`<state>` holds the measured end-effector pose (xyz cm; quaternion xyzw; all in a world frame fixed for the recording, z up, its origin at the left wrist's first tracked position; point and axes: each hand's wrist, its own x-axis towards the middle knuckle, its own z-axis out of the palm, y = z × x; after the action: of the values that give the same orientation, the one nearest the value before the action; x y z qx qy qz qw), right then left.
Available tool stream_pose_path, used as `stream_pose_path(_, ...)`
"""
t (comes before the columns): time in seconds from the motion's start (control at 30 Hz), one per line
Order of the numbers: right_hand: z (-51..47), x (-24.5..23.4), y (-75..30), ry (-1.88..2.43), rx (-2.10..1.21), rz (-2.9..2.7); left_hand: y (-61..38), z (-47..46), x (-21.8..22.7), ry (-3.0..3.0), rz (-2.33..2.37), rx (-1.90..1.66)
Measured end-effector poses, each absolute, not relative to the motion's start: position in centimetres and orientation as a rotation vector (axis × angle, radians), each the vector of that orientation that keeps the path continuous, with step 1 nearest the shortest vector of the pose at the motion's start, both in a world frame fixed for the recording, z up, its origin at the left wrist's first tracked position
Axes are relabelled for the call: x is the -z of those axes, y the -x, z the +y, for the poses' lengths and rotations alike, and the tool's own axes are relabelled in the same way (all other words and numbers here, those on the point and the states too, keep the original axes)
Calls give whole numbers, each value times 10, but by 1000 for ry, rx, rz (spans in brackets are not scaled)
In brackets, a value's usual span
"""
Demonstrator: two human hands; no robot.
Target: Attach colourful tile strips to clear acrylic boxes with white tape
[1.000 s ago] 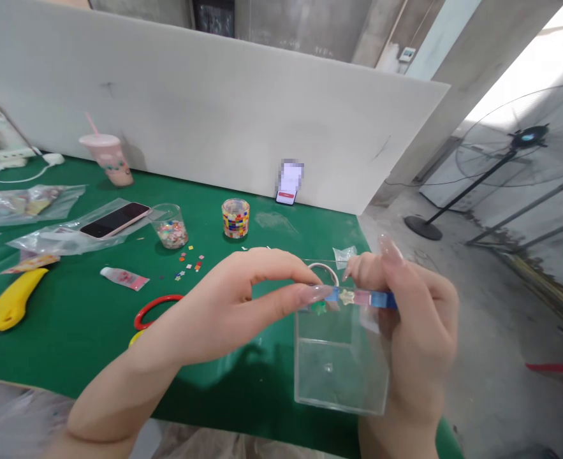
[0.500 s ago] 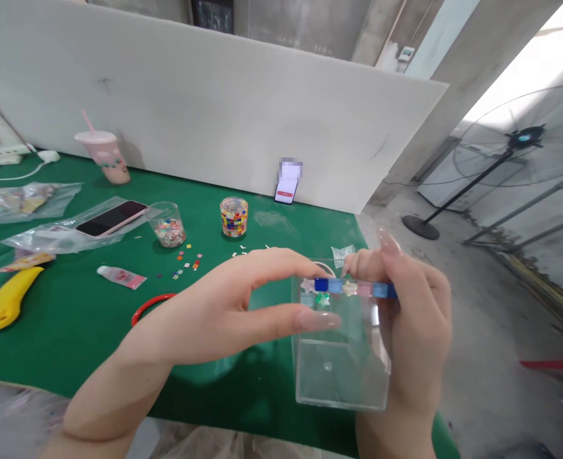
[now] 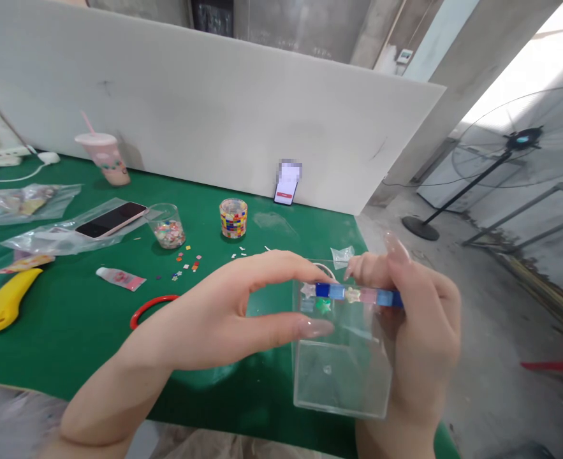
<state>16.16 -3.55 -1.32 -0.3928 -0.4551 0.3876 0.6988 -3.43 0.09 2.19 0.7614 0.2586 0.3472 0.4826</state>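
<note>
A clear plastic box [image 3: 343, 382] is held up over the front of the green table. Along its upper edge runs a row of blue, pink and pale star-shaped pieces [image 3: 337, 291]. Just below them, a green piece with a star [image 3: 324, 306] sits on the near face. My right hand [image 3: 417, 306] grips the box's right side, its thumb raised and index finger curled by the top edge. From the left, my left hand [image 3: 243, 306] closes on the box, index fingertip behind the row and thumb across the near face. Its other fingers are hidden.
Behind the hands stand a mosaic-covered jar [image 3: 234, 220] and a cup of small pieces [image 3: 169, 234]. Loose tiles [image 3: 186, 267], a small tube [image 3: 120, 278], red-handled scissors or a similar tool [image 3: 150, 307] and a yellow-handled tool [image 3: 6, 303] lie left. A phone [image 3: 287, 185] leans against the white board.
The right hand has shifted slightly right and down, and the box has tilted a little with it. The left thumb has slid slightly left.
</note>
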Motion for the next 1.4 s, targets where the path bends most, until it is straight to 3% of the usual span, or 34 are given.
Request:
stream_pose_path(0.6,-39,12,-152,924,-698,-1015,35,0,-19,-1861,681,-875)
stream_pose_path(0.9,-44,5,-139,977,-455,-1137,18,-13,-10,-1800,816,-1110)
stream_pose_path(1.4,-44,2,-136,970,-528,-1058,13,-15,-6,-1790,830,-1136)
